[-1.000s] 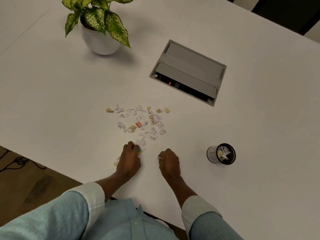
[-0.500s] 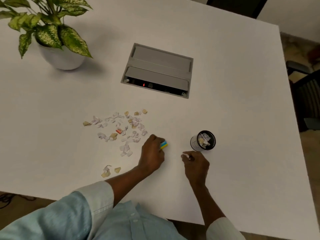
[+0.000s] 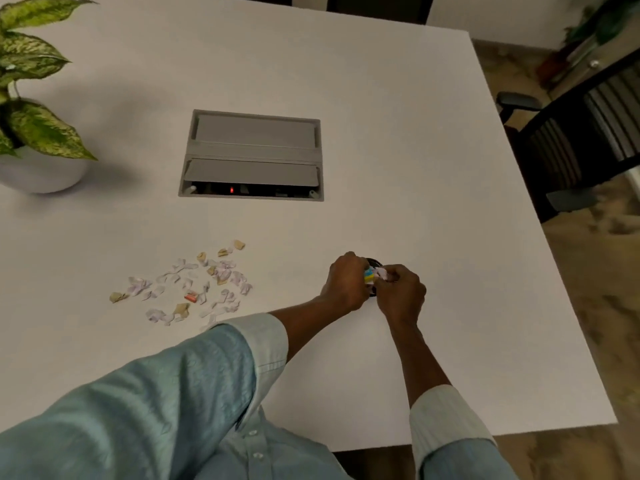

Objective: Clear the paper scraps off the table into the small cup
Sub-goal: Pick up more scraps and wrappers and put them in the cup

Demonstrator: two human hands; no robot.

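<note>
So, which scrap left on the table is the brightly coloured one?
The orange-red scrap in the middle of the pile; every other loose scrap is white or tan.

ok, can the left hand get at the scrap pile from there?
Probably yes: only bare table lies between the left hand and the scrap pile. It pinches a yellow-blue scrap at the cup, next to the right hand with a white scrap, so it should drop that first.

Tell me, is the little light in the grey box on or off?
On. A small red light glows in the dark slot at the near edge of the grey box.
</note>
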